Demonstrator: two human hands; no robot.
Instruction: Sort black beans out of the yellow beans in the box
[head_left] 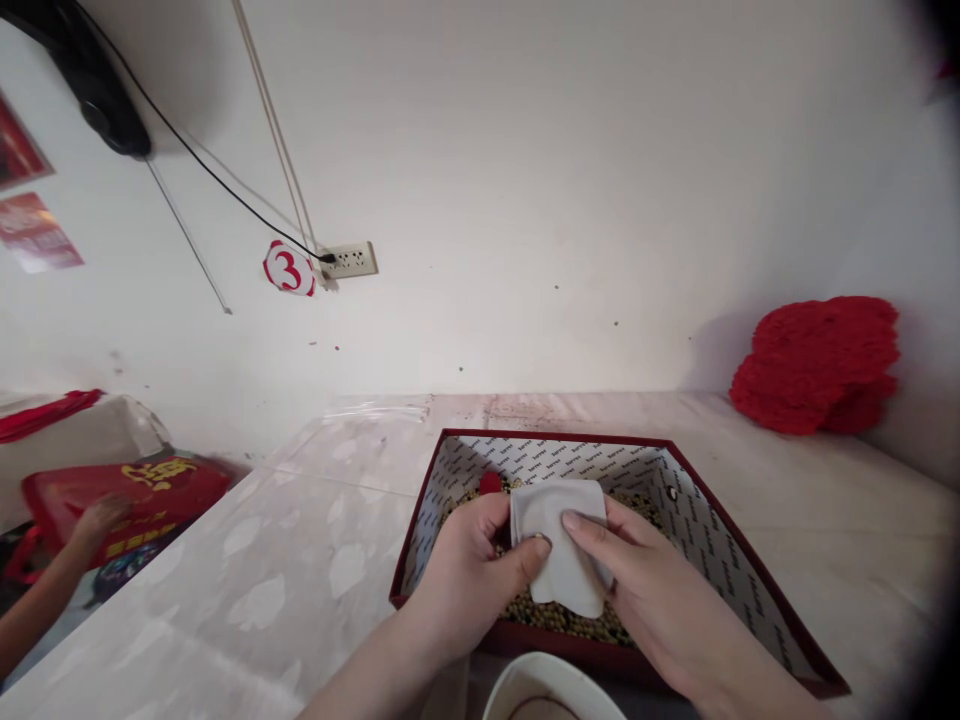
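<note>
1. Table: pale marbled top, bears a dark-red box containing beans.
2. Left hand, right hand: both pinch one white pouch, held above the beans.
3. Red bead: on beans, behind left hand.

A small white cloth pouch is hanging over the red box, pinched between both hands, its lower corner drooping toward the beans. It is looking soft, flat and slightly creased. The beans are lying as a yellowish-green layer across the floor of the red box, whose inner walls are showing white printed paper. A small red piece is sitting among the beans near the box's far wall.
</note>
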